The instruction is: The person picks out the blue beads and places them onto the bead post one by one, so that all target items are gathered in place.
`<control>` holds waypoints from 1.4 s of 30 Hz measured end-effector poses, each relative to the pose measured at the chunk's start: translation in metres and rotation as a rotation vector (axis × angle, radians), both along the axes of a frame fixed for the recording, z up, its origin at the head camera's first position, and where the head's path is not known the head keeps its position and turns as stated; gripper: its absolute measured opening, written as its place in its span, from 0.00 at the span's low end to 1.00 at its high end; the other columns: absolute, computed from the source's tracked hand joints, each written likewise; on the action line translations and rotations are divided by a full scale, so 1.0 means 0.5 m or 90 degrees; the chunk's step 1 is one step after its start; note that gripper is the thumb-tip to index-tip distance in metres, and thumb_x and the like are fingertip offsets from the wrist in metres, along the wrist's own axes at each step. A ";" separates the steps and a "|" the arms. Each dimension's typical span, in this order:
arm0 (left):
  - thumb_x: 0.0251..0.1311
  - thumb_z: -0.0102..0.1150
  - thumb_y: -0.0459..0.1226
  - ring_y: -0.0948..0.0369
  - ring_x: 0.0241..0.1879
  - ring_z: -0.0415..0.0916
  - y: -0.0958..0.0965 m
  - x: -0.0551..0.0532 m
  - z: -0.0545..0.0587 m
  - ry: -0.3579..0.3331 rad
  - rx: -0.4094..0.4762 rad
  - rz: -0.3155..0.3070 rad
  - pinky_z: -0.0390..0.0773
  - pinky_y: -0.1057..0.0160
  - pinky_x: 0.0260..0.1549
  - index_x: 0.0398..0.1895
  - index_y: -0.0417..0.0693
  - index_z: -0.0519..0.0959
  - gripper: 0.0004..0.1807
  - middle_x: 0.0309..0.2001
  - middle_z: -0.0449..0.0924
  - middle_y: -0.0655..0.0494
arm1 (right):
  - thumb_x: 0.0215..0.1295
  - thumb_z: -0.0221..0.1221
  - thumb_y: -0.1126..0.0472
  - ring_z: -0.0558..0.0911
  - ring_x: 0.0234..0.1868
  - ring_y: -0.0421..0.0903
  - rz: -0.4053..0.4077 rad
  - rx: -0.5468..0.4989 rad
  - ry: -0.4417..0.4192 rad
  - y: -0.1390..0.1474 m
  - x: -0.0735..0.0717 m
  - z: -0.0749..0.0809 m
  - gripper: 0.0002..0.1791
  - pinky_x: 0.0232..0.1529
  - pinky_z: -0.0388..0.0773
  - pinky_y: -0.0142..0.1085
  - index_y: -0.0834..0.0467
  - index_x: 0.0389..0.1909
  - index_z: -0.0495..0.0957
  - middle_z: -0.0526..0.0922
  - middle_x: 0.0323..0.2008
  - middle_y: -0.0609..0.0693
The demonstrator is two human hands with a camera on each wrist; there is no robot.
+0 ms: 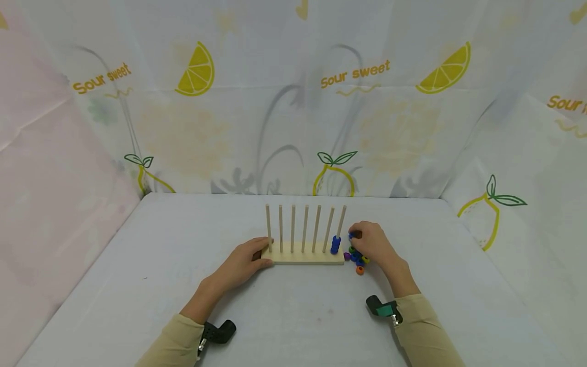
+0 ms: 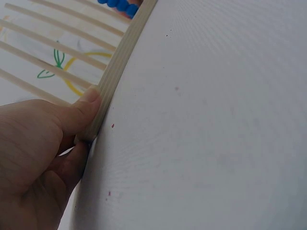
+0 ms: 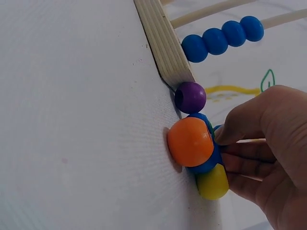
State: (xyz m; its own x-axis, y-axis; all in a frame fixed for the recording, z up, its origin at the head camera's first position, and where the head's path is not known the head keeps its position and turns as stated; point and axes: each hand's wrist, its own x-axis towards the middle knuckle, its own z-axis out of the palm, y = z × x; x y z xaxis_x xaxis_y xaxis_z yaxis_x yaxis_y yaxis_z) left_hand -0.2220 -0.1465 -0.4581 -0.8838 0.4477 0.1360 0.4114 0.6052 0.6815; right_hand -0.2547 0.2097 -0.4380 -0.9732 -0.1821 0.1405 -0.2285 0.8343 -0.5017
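Observation:
A wooden base (image 1: 302,259) with several upright pegs stands on the table. Its left end is gripped by my left hand (image 1: 243,262), whose thumb (image 2: 90,96) lies along the front edge. Blue beads (image 1: 336,245) are stacked on the rightmost peg; the right wrist view shows this stack (image 3: 223,39) from the side. Beyond the base's right end, my right hand (image 1: 373,242) pinches a blue bead (image 1: 351,235) between thumb and fingers. Just below that hand lie loose beads, among them an orange bead (image 3: 191,142), a purple bead (image 3: 190,97) and a yellow bead (image 3: 213,182).
A white cloth covers the table (image 1: 293,316). Behind it hangs a pale curtain (image 1: 257,117) printed with lemons and lettering. Black wrist cameras sit on the left forearm (image 1: 169,341) and right forearm (image 1: 426,331), both in beige sleeves.

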 end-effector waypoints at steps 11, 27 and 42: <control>0.64 0.65 0.42 0.49 0.72 0.64 0.002 0.000 0.000 -0.011 0.002 0.001 0.68 0.48 0.69 0.70 0.42 0.69 0.33 0.70 0.70 0.48 | 0.57 0.62 0.68 0.81 0.36 0.48 0.024 -0.036 0.043 0.000 0.003 -0.006 0.10 0.41 0.83 0.44 0.64 0.41 0.85 0.85 0.37 0.56; 0.63 0.65 0.41 0.50 0.72 0.65 0.003 0.000 -0.001 -0.007 0.003 0.004 0.68 0.49 0.69 0.70 0.42 0.69 0.33 0.70 0.71 0.48 | 0.60 0.60 0.68 0.81 0.39 0.49 0.006 -0.090 0.059 -0.006 0.011 0.011 0.11 0.44 0.83 0.44 0.63 0.43 0.84 0.86 0.40 0.56; 0.63 0.65 0.41 0.49 0.72 0.65 0.001 0.000 0.001 -0.003 0.006 -0.003 0.69 0.48 0.69 0.70 0.41 0.70 0.32 0.69 0.71 0.48 | 0.62 0.62 0.69 0.83 0.42 0.51 0.021 -0.173 0.080 -0.020 0.020 0.049 0.10 0.49 0.84 0.48 0.61 0.44 0.84 0.86 0.41 0.56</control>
